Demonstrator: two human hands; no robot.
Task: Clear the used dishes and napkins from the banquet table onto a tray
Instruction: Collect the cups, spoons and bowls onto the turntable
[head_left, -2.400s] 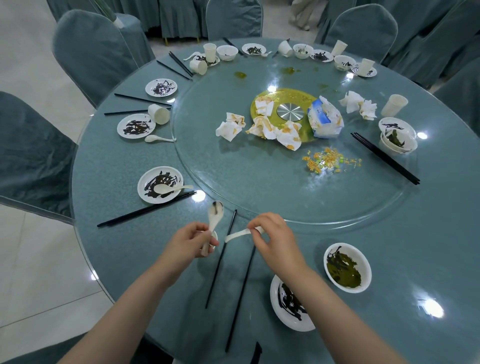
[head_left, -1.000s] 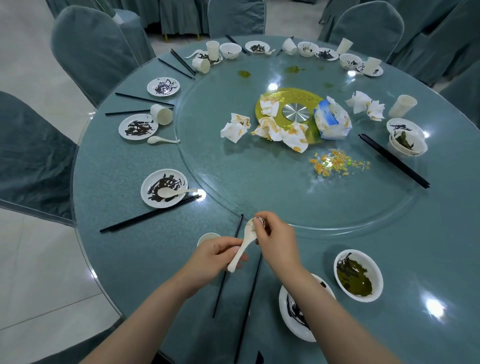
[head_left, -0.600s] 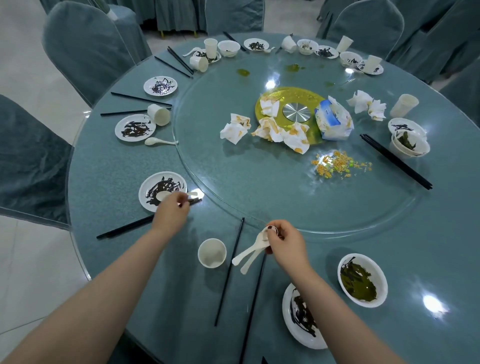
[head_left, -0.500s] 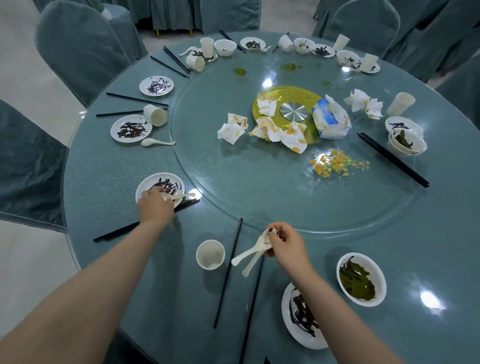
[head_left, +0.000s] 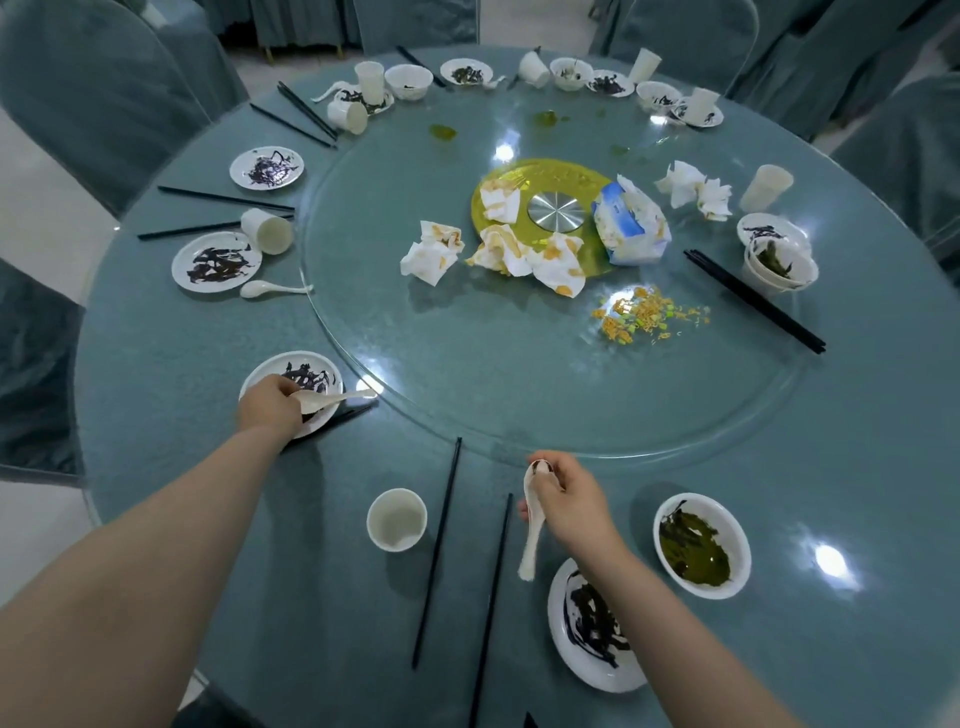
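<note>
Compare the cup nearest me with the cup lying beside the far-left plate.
The near cup stands upright, its mouth facing up; the far-left cup lies tipped on its side, its mouth facing sideways. The near cup stands apart from any plate; the far-left cup lies by a sauce-smeared plate. Both are white and look empty.

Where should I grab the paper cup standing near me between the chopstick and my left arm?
Take the paper cup by its side wall just below the rim, fingers coming from the left. It stands upright and open-mouthed, and a black chopstick lies close along its right side.
</note>
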